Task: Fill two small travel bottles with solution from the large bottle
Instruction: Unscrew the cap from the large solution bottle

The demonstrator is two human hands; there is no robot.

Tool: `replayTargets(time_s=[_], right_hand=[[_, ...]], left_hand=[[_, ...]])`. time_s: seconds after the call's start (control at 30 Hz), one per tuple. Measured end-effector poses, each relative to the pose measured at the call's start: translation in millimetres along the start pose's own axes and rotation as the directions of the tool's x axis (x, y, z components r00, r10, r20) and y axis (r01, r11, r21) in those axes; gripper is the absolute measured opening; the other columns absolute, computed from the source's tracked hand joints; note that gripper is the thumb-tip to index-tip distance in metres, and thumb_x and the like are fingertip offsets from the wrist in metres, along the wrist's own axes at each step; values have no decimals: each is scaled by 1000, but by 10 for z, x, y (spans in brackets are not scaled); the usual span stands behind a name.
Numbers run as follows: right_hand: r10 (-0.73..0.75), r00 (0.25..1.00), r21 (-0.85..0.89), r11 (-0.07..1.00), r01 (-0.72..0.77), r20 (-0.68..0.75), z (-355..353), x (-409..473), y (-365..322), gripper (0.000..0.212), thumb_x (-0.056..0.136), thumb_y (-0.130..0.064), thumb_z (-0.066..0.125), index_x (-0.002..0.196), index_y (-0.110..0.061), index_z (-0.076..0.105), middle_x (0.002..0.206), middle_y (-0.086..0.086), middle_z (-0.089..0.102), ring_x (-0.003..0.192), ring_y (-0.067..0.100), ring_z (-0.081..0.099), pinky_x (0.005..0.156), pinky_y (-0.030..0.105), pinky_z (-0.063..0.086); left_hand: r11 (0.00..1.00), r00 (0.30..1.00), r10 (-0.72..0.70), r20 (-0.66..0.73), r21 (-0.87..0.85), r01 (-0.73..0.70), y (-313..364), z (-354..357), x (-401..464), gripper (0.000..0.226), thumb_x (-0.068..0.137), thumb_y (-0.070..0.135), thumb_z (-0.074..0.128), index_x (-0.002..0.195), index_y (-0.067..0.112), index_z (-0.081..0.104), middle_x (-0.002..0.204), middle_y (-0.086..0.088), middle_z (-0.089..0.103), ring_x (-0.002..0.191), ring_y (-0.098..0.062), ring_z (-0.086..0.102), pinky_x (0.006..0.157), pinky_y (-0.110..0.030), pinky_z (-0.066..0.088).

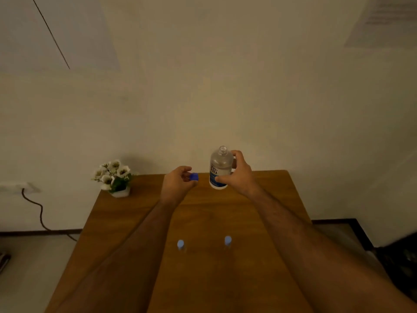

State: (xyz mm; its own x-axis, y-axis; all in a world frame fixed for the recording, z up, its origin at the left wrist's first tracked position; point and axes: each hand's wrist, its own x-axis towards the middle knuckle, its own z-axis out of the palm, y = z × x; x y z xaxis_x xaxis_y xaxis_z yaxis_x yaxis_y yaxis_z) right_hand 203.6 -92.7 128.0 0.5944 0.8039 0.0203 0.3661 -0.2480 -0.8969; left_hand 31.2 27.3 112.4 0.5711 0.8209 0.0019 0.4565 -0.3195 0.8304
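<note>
The large clear solution bottle (220,168) stands upright at the far end of the wooden table (203,279), its neck uncapped. My right hand (237,173) is wrapped around its lower half from the right. To its left, my left hand (178,180) pinches the dark blue cap (194,176) just above the tabletop. Two small clear travel bottles with light blue caps stand nearer to me between my forearms, one on the left (180,245) and one on the right (228,241).
A small white pot of white flowers (114,177) sits at the table's far left corner, against the wall. A dark cable (38,211) runs from a wall socket down to the floor on the left. A dark object (401,263) lies at the right edge.
</note>
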Motion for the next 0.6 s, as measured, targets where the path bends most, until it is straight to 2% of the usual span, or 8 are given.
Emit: replayTargets(time_s=[0.07, 0.17, 0.2, 0.33, 0.47, 0.6], right_hand=[[11, 1000, -9, 1000, -11, 25, 102, -13, 167, 83, 61, -21, 88, 129, -28, 40, 115, -5, 55, 104, 14, 56, 76, 30, 56], [36, 997, -13, 999, -35, 66, 255, -41, 401, 78, 63, -16, 88, 129, -23, 47, 109, -14, 54, 101, 8, 53, 67, 11, 45], [53, 996, -15, 999, -52, 76, 302, -39, 481, 78, 62, -15, 89, 128, -23, 48, 107, -18, 53, 100, 5, 52, 65, 9, 43], [105, 989, -18, 994, -103, 100, 497, -51, 815, 82, 62, -12, 89, 133, -19, 47, 117, -8, 53, 106, 9, 51, 74, 15, 44], [160, 981, -14, 987, -159, 109, 680, -24, 1122, 85, 64, -11, 88, 136, -18, 44, 129, 1, 54, 113, 15, 51, 87, 31, 50], [205, 969, -23, 979, -204, 138, 804, 15, 1391, 86, 64, -9, 88, 136, -18, 44, 130, 1, 54, 112, 15, 52, 83, 24, 48]], left_hand=[[996, 999, 13, 30, 92, -15, -177, 99, -18, 48, 79, 16, 78, 124, 11, 61, 111, -2, 68, 87, -3, 60, 68, -7, 44], [981, 996, -1, 91, 194, -16, -410, 246, -34, 41, 80, 17, 77, 118, 12, 64, 111, -4, 69, 88, -7, 60, 76, -18, 47], [977, 993, -9, 114, 213, -15, -486, 298, -26, 40, 80, 16, 77, 117, 12, 65, 111, -4, 69, 89, -8, 61, 78, -20, 48], [962, 984, -57, 167, 274, 10, -798, 476, -16, 38, 79, 14, 77, 115, 11, 64, 109, -6, 68, 93, -14, 63, 81, -27, 53], [946, 973, -103, 204, 323, 32, -1074, 646, 43, 34, 79, 14, 78, 110, 12, 64, 106, -7, 68, 91, -17, 63, 81, -32, 55], [922, 967, -102, 234, 387, 4, -1301, 787, 160, 32, 79, 17, 77, 109, 12, 65, 105, -7, 68, 88, -16, 61, 75, -30, 53]])
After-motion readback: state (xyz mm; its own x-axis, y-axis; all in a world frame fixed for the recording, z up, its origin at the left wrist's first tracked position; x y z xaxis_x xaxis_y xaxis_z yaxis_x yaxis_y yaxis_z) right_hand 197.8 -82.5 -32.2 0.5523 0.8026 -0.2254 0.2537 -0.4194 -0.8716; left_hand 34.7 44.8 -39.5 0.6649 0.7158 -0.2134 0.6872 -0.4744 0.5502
